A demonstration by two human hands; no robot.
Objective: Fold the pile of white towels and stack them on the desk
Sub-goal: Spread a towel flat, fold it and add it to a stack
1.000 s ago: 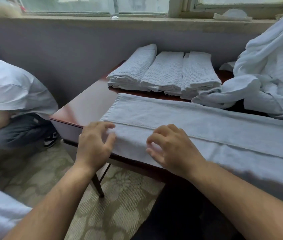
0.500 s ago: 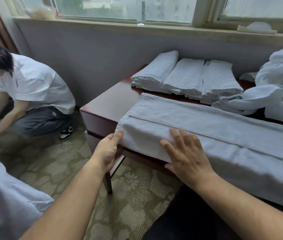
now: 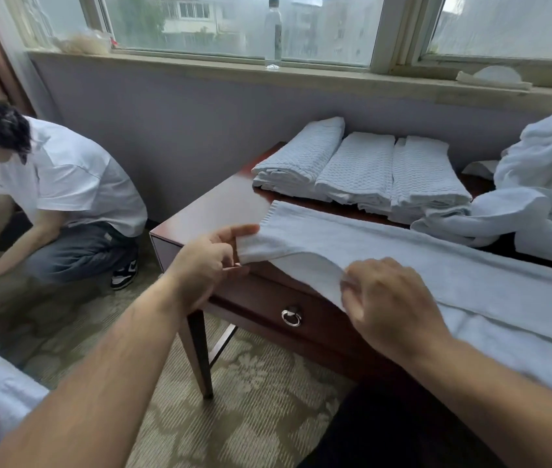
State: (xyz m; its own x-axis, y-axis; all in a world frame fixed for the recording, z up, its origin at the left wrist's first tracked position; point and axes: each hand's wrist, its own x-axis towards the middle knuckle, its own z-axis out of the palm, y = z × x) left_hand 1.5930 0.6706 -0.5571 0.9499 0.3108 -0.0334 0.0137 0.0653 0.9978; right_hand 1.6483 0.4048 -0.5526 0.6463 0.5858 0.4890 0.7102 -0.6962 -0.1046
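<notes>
A long white towel (image 3: pixel 436 265), folded lengthwise, lies along the front of the dark wooden desk (image 3: pixel 213 211). My left hand (image 3: pixel 210 261) pinches the towel's left end and lifts it off the desk corner. My right hand (image 3: pixel 389 298) grips the towel's near edge a little to the right, fingers curled into the fabric. Three folded white towels (image 3: pixel 359 170) sit side by side at the back of the desk. A loose pile of unfolded white towels (image 3: pixel 545 197) is heaped at the right.
A person in a white shirt (image 3: pixel 65 184) crouches on the patterned carpet left of the desk. A plastic bottle (image 3: pixel 272 35) stands on the window sill. The desk drawer has a ring handle (image 3: pixel 291 315) below my hands.
Both hands went from pressing flat on the towel to gripping it. The left end is now raised off the desk corner, and the drawer front has come into sight.
</notes>
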